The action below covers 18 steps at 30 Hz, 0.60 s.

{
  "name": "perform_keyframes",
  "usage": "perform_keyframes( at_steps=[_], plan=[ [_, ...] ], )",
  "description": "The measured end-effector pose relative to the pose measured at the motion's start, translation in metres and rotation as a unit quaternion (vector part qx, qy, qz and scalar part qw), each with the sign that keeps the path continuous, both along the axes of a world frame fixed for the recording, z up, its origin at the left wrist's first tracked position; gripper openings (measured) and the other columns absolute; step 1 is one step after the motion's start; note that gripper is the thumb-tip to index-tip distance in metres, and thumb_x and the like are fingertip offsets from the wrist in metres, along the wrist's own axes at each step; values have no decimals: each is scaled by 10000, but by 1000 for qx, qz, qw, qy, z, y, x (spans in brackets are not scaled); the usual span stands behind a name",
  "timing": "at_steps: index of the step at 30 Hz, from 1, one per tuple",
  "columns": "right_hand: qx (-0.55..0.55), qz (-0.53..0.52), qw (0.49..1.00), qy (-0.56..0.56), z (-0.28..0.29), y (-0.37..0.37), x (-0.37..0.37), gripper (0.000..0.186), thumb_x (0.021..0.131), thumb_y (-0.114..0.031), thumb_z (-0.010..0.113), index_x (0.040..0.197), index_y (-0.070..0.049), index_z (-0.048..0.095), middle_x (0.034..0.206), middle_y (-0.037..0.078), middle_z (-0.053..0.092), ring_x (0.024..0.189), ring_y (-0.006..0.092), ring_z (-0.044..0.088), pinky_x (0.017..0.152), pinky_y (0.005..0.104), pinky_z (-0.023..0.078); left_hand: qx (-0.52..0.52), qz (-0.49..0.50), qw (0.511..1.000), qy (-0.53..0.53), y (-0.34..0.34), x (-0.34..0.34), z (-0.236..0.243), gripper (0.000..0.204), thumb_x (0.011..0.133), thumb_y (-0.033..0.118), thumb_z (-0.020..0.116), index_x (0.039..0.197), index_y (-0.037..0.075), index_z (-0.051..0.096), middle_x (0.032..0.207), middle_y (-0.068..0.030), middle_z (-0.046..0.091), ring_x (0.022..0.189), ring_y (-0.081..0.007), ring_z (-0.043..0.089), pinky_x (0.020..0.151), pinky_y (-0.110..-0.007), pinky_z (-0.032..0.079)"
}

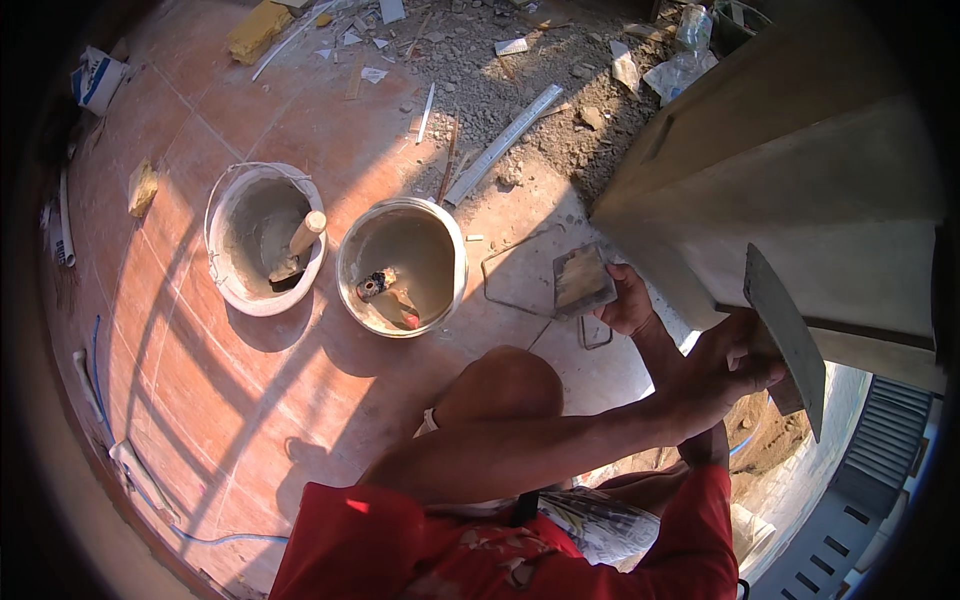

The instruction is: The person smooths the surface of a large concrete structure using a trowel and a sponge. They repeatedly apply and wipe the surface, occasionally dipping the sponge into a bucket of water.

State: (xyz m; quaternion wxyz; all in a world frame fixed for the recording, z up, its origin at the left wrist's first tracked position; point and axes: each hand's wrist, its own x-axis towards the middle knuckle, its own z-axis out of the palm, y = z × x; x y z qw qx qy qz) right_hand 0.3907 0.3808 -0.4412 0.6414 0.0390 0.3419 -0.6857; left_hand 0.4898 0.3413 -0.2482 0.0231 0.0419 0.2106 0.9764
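My arms are crossed. My left hand (728, 375) reaches far right, closed round the handle of a long steel trowel (786, 335), its flat blade tilted upright near a grey plastered column (770, 180). Behind it, my right hand (627, 300) grips a smaller square plate (583, 281) smeared with pale mortar. Left of them stand a round bucket (448, 268) with murky contents and a tool with a dark handle inside, and a second bucket (230, 290) with a wire handle, grey residue and a wooden-handled tool.
Rubble (560, 130) with offcuts and plastic litter lies at the back beside a metal straightedge (503, 142). A yellow chunk (141, 190) and a blue hose (235, 540) lie on the tiled floor (170, 380). A wire frame (515, 245) lies beside the square plate. Sand (760, 440) shows lower right.
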Motion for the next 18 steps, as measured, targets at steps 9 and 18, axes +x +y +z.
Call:
perform_keyframes(
  at_steps=[9, 18],
  plan=[
    [-85, -1, 994, 72, -19, 14, 10, 703, 829, -292, 678, 1411, -44, 371, 1325, 165, 521, 1238, 322, 512, 1025, 474, 447, -40, -21, 999, 22, 21, 6, 9, 594, 870, 118, 642, 1371, 9, 343, 1223, -106, 559, 1195, -210, 523, 1010, -369, 428],
    [68, -69, 992, 77, 9, -16, 45, 621, 931, -484, 548, 1347, -39, 425, 1179, 157, 584, 924, 241, 655, 670, 328, 603, -56, -7, 998, 30, 32, 7, 5, 562, 870, 114, 643, 1350, 11, 370, 1242, -102, 543, 1193, -213, 520, 1000, -369, 437]
  ],
)
